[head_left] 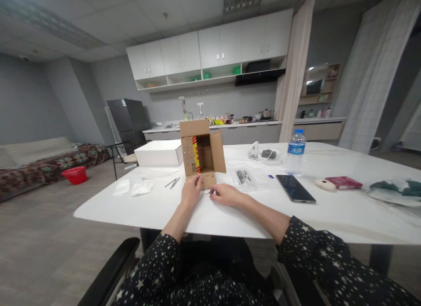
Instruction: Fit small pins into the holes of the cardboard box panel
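Observation:
A small brown cardboard box (201,153) lies on its side on the white table (230,214), its flaps open toward me. My left hand (191,192) rests at the box's lower flap, fingers curled as in a pinch. My right hand (226,194) lies just right of it, fingertips pressed on a small dark thing I cannot make out. Several thin dark screws or nails (173,182) lie on the table left of the box. A clear bag with dark parts (245,178) sits right of the box.
A white flat box (158,153) stands behind left, white packets (133,188) near the left edge. A water bottle (295,151), a phone (295,188), a red case (344,181) and a clear dish (269,155) lie to the right. A chair arm (112,271) is below left.

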Demonstrator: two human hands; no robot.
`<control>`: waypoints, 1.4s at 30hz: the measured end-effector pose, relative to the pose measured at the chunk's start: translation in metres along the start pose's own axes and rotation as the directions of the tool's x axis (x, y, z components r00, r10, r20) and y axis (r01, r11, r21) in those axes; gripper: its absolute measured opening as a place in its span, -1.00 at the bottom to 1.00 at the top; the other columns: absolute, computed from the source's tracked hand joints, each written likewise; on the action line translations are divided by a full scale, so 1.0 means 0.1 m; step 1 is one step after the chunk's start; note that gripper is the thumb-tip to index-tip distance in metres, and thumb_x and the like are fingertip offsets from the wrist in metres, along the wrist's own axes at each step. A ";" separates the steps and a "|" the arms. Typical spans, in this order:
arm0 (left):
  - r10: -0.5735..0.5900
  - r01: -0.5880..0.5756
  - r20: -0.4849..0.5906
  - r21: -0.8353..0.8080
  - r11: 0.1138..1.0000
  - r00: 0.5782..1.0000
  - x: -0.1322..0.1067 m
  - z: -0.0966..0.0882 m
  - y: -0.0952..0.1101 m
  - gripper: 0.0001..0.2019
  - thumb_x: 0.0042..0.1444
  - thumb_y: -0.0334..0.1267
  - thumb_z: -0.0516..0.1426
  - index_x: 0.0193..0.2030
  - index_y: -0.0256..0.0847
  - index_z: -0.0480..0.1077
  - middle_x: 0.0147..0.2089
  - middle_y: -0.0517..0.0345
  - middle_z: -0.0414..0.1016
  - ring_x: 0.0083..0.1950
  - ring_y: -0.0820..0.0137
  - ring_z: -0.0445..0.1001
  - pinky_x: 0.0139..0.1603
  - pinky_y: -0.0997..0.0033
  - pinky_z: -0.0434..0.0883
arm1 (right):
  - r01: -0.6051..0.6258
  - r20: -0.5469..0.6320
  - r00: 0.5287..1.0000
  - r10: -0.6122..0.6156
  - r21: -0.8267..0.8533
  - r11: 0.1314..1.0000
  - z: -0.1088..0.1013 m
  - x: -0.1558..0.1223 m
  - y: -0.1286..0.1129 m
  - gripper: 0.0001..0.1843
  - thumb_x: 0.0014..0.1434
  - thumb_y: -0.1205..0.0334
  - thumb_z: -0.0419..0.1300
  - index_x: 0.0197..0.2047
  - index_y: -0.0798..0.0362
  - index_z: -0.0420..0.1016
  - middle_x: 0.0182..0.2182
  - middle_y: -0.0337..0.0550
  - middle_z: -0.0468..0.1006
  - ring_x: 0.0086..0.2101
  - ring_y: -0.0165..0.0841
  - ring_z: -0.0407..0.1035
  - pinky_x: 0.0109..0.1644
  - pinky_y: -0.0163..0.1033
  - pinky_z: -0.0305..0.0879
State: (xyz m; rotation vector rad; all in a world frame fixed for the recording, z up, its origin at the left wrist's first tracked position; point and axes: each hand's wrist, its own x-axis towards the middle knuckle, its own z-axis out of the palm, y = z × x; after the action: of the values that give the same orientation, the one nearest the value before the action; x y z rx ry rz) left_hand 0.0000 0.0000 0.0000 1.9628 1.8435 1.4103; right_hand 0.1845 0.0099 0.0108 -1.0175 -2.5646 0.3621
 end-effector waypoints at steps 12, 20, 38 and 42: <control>0.021 -0.025 0.049 0.067 0.997 0.999 0.00 0.02 -0.03 -0.70 0.23 -0.11 0.03 -0.17 -0.22 0.52 -0.22 0.01 0.61 -0.21 0.30 0.54 -0.18 0.36 0.39 | -0.010 0.004 1.000 0.010 -0.005 1.000 -0.02 0.00 -0.02 -0.73 0.18 0.15 0.10 -0.10 0.01 0.51 -0.33 -0.15 0.57 -0.35 -0.34 0.38 -0.34 -0.31 0.09; 0.014 -0.020 0.065 0.100 0.995 0.998 0.01 0.03 -0.04 -0.71 0.21 -0.13 0.04 -0.18 -0.23 0.52 -0.23 0.00 0.61 -0.24 0.30 0.54 -0.20 0.36 0.38 | 0.004 -0.006 1.000 -0.004 -0.014 1.000 0.00 0.00 0.00 -0.73 0.18 0.14 0.10 -0.10 0.00 0.51 -0.34 -0.15 0.57 -0.34 -0.32 0.39 -0.32 -0.30 0.10; 0.018 -0.024 0.049 0.122 0.992 0.999 0.00 0.02 -0.03 -0.76 0.19 -0.17 0.04 -0.21 -0.20 0.49 -0.27 0.05 0.59 -0.27 0.34 0.51 -0.24 0.40 0.35 | -0.014 0.012 1.000 0.014 -0.018 1.000 -0.02 -0.01 -0.02 -0.71 0.19 0.13 0.09 -0.09 0.01 0.51 -0.31 -0.15 0.57 -0.31 -0.30 0.41 -0.31 -0.29 0.14; 0.016 -0.026 0.070 0.138 0.990 0.997 -0.01 0.03 -0.04 -0.77 0.18 -0.18 0.05 -0.22 -0.21 0.50 -0.30 0.06 0.58 -0.29 0.33 0.51 -0.26 0.40 0.35 | -0.013 0.005 1.000 0.013 -0.018 1.000 -0.02 -0.01 -0.03 -0.73 0.19 0.13 0.10 -0.10 0.01 0.51 -0.30 -0.14 0.58 -0.30 -0.30 0.41 -0.31 -0.29 0.13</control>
State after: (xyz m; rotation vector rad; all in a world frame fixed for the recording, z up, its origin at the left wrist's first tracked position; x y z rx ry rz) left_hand -0.0012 0.0018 -0.0043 2.0725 1.9447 1.2342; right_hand 0.1842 0.0077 0.0135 -1.0410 -2.5720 0.3457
